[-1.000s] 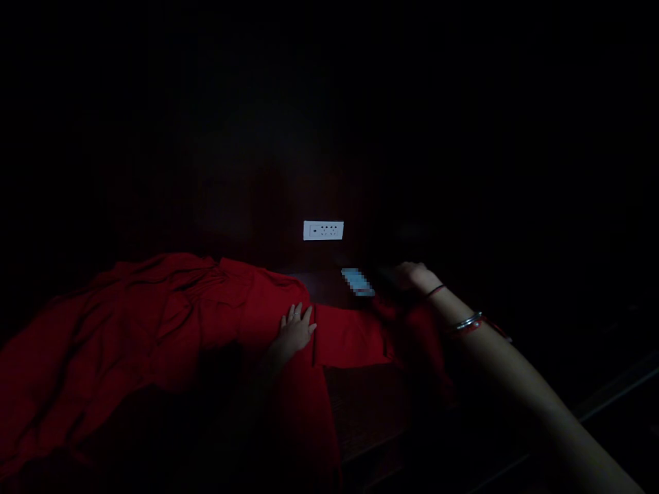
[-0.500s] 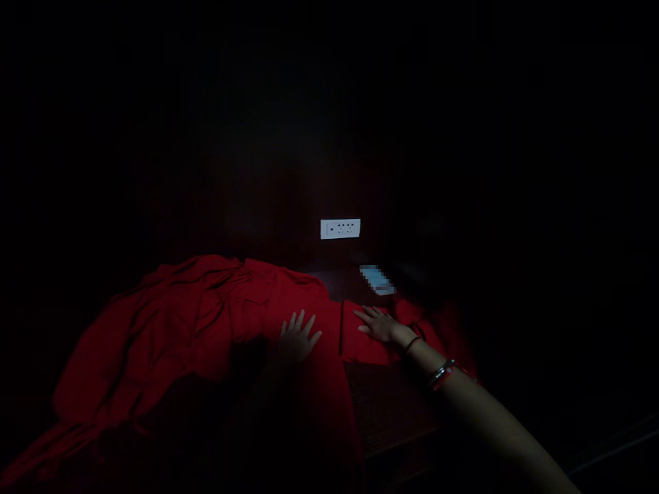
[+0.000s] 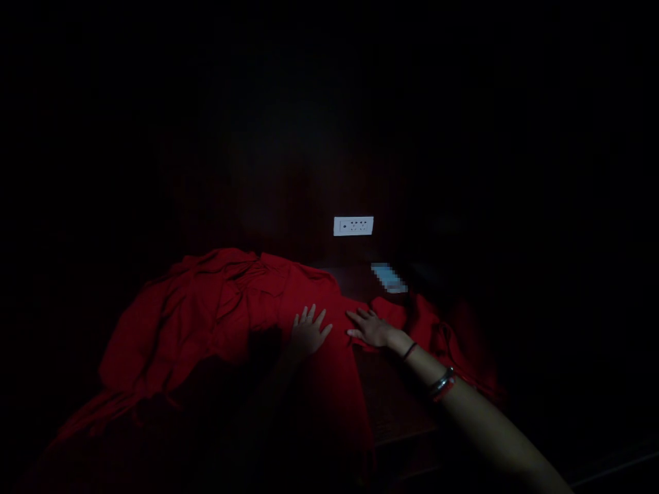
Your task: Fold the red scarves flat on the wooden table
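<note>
A large red cloth (image 3: 200,322), perhaps a garment, lies spread and rumpled over a dark wooden surface. Flat on its smoother middle part rests my left hand (image 3: 309,333), fingers spread, with a ring on one of them. My right hand (image 3: 371,328) lies palm down on the cloth just to the right, its fingers stretched out toward the left hand. Bracelets circle the right wrist and forearm. Bunched folds of the same red stuff continue beyond the right hand. Most of my left arm is lost in shadow.
A white wall socket panel (image 3: 353,226) is set in the dark wall behind. Below it, on the surface, lies a blurred, bright, phone-shaped object (image 3: 389,278). The front edge of the wooden surface (image 3: 404,412) shows at lower right. Everything around is very dark.
The view has shifted slightly, moving the scene rightward. My right hand has slid left, closer to my left hand, and the cloth under and beyond it is more bunched.
</note>
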Action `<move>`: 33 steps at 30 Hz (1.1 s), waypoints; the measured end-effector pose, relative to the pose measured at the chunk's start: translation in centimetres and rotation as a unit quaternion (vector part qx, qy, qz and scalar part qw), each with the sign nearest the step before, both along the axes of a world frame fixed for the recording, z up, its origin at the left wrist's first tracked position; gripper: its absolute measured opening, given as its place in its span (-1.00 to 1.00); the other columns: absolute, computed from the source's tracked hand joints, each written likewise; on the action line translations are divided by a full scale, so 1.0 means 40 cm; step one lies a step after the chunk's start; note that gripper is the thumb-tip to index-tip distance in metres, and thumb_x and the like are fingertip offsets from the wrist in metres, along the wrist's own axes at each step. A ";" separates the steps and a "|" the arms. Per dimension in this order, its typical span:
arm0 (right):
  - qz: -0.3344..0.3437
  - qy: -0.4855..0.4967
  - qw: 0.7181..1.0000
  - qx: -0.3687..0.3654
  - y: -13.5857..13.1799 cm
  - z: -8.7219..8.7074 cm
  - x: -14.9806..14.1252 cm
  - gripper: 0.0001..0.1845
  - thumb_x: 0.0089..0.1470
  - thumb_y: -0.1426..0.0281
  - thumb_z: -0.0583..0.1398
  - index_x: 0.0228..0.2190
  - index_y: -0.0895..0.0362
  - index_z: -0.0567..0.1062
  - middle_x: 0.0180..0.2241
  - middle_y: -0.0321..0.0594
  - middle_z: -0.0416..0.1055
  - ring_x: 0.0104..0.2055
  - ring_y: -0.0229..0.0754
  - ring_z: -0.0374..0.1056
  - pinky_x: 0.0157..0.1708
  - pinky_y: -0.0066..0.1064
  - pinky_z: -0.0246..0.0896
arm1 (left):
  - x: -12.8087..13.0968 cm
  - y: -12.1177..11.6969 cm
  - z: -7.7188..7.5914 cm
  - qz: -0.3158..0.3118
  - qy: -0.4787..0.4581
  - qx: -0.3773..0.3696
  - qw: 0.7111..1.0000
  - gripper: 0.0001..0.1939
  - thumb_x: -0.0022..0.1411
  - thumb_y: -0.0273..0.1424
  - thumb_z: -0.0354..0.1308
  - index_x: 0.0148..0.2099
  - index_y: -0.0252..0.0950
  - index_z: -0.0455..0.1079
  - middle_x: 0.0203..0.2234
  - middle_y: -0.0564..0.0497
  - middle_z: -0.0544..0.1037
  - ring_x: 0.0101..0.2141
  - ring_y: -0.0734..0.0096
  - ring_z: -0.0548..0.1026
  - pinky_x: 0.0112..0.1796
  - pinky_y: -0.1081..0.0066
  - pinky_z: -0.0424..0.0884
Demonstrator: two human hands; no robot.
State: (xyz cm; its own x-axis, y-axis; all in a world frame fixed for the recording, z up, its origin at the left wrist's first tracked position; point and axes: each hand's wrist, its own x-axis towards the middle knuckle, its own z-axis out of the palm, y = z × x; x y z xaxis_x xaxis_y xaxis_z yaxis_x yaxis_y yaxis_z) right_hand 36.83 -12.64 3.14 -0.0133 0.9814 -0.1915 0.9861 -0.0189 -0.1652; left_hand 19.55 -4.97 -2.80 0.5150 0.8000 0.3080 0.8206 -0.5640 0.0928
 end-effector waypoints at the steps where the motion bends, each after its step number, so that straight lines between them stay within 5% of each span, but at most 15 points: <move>1: -0.015 -0.004 0.999 -0.041 -0.005 -0.011 -0.001 -0.28 -0.03 -0.02 -0.13 0.12 0.00 -0.11 0.17 -0.08 -0.28 0.16 0.16 -0.36 -0.03 0.12 -0.25 | -0.001 0.001 0.001 0.003 0.001 -0.001 1.000 -0.48 0.13 -0.13 -0.14 0.10 -0.22 0.13 0.08 -0.16 0.14 0.06 0.04 0.09 -0.02 0.08 0.06; 7: -0.020 -0.010 0.999 -0.036 -0.067 -0.065 0.083 -0.25 -0.04 -0.06 -0.18 0.12 -0.05 -0.25 0.19 -0.22 -0.45 0.18 0.08 -0.55 0.00 0.15 -0.42 | 0.001 0.010 -0.003 0.010 0.000 -0.009 1.000 -0.47 0.12 -0.12 -0.12 0.10 -0.24 0.14 0.08 -0.18 0.13 0.06 0.00 0.09 -0.03 0.06 0.06; 11: -0.040 0.000 0.997 0.072 -0.113 -0.080 0.099 -0.23 -0.02 0.00 -0.13 0.13 0.08 -0.22 0.19 -0.13 -0.44 0.18 0.09 -0.53 0.02 0.08 -0.28 | -0.005 0.015 -0.010 0.009 0.002 -0.013 1.000 -0.46 0.12 -0.11 -0.13 0.10 -0.24 0.12 0.08 -0.17 0.13 0.06 0.00 0.09 -0.04 0.06 0.07; 15: 0.008 -0.027 0.979 0.203 -0.184 -0.019 0.091 -0.39 0.03 0.15 -0.07 0.09 0.14 0.03 0.18 -0.11 -0.28 0.19 -0.03 -0.38 0.07 -0.13 -0.22 | -0.008 0.010 -0.001 0.014 0.009 0.002 1.000 -0.48 0.13 -0.16 -0.13 0.09 -0.29 0.15 0.06 -0.22 0.15 0.05 -0.02 0.10 -0.04 0.05 0.07; 18: -0.105 -0.112 0.955 0.254 -0.244 0.049 0.122 -0.48 0.05 0.22 -0.07 0.03 0.17 0.16 0.15 -0.04 -0.15 0.17 0.05 -0.27 0.05 -0.10 -0.22 | 0.017 -0.006 0.017 -0.014 0.005 0.036 0.999 -0.52 0.14 -0.24 -0.11 0.08 -0.33 0.16 0.08 -0.24 0.11 0.07 0.01 0.06 -0.02 0.05 0.04; 21: -0.286 -0.132 0.935 0.165 -0.275 0.069 0.177 -0.43 0.01 0.24 -0.01 0.04 0.22 0.11 0.00 0.16 0.12 0.00 0.17 0.08 -0.16 -0.06 0.05 | 0.064 -0.034 0.025 -0.105 -0.007 0.047 0.993 -0.53 0.15 -0.24 -0.12 0.11 -0.22 0.12 0.12 -0.12 0.05 0.10 0.09 -0.01 0.01 0.08 0.01; 25: -0.280 -0.082 0.955 0.059 -0.264 0.038 0.230 -0.61 0.04 0.45 -0.08 -0.06 0.12 0.24 -0.29 -0.03 0.38 -0.26 -0.07 0.32 -0.37 -0.36 0.15 | 0.106 -0.066 0.008 -0.124 0.021 -0.011 0.992 -0.51 0.12 -0.14 -0.12 0.10 -0.12 0.11 0.10 -0.06 0.10 0.08 0.01 0.04 -0.04 -0.01 0.05; 28: -0.287 -0.095 0.941 0.150 -0.244 0.063 0.252 -0.63 0.03 0.51 -0.11 -0.13 0.15 0.30 -0.29 -0.05 0.36 -0.27 -0.12 0.30 -0.37 -0.42 0.11 | 0.107 -0.070 -0.005 -0.121 0.021 -0.012 0.992 -0.52 0.12 -0.14 -0.12 0.09 -0.12 0.13 0.09 -0.06 0.12 0.07 0.01 0.06 -0.03 0.00 0.04; 31: -0.315 -0.133 0.894 0.290 -0.229 0.141 0.266 -0.59 0.05 0.49 -0.15 -0.07 0.17 0.24 -0.21 -0.03 0.29 -0.26 -0.14 0.26 -0.36 -0.43 0.10 | 0.101 -0.068 -0.007 -0.116 0.016 -0.006 0.993 -0.52 0.13 -0.15 -0.13 0.09 -0.12 0.13 0.09 -0.07 0.13 0.07 0.03 0.07 -0.03 0.02 0.04; 33: -0.323 -0.172 0.876 0.314 -0.222 0.187 0.267 -0.59 0.07 0.47 -0.15 -0.07 0.18 0.26 -0.17 0.01 0.26 -0.22 -0.10 0.24 -0.34 -0.40 0.10 | 0.100 -0.069 -0.006 -0.112 0.015 -0.002 0.994 -0.53 0.13 -0.15 -0.14 0.09 -0.12 0.14 0.08 -0.06 0.14 0.06 0.04 0.08 -0.03 0.03 0.04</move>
